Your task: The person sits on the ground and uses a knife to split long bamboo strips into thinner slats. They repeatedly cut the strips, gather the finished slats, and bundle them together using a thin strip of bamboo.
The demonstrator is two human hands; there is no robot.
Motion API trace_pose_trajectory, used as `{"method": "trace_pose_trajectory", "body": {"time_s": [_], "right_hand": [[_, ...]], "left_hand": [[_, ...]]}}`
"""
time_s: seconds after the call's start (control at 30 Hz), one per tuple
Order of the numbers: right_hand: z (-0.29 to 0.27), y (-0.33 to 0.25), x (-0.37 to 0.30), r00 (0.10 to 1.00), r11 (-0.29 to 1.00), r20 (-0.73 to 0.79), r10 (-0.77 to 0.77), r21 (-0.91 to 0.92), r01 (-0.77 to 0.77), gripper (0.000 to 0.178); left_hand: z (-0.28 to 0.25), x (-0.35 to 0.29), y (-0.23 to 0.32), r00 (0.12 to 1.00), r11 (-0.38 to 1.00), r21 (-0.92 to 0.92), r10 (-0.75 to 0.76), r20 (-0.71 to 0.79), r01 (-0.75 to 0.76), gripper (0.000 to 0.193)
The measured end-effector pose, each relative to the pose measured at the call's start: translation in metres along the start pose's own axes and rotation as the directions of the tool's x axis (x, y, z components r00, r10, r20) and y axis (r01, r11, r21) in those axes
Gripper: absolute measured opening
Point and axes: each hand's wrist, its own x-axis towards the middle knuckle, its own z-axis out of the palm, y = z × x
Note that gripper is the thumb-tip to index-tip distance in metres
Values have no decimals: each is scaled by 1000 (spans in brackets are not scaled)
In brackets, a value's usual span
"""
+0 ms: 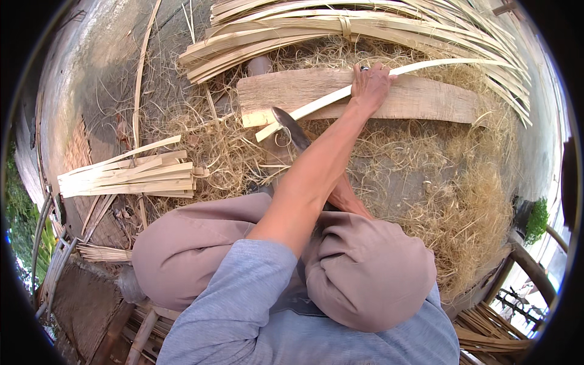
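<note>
My left arm reaches across in front of me. Its hand (371,88), wearing a ring, closes on a long pale bamboo strip (325,103) and presses it over a wooden board (426,100). The strip slants from lower left to upper right, bending toward its far end. A dark curved knife blade (293,129) meets the strip near its lower-left end. Behind it, my right forearm (350,198) passes beneath the left one and leads toward the knife; the right hand's fingers and the knife handle are hidden by my left forearm.
A tied bundle of long bamboo strips (292,30) lies beyond the board. Shorter strips (131,173) are stacked at the left. Curly shavings (468,213) cover much of the ground. My bent knees (371,274) rise close in front, and more strips (486,331) lie at lower right.
</note>
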Motion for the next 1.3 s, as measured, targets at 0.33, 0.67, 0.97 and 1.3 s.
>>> {"method": "trace_pose_trajectory", "body": {"time_s": [0.33,0.67,0.97,1.3], "right_hand": [[-16,-6,-11,978,970,-20,209,130,-204,34],[-95,67,-70,915,938,-228,333,183,-295,26],[-121,60,-98,536,529,-578,615,807,264,19],[-182,20,-87,556,815,-827,-77,-374,-443,34]], "left_hand": [[-8,-1,7,999,999,40,-11,53,9,36],[-154,34,11,567,942,-64,-143,811,329,65],[-199,-143,-92,864,918,296,89,496,-265,67],[-252,-324,-186,997,985,158,57,46,-63,59]]}}
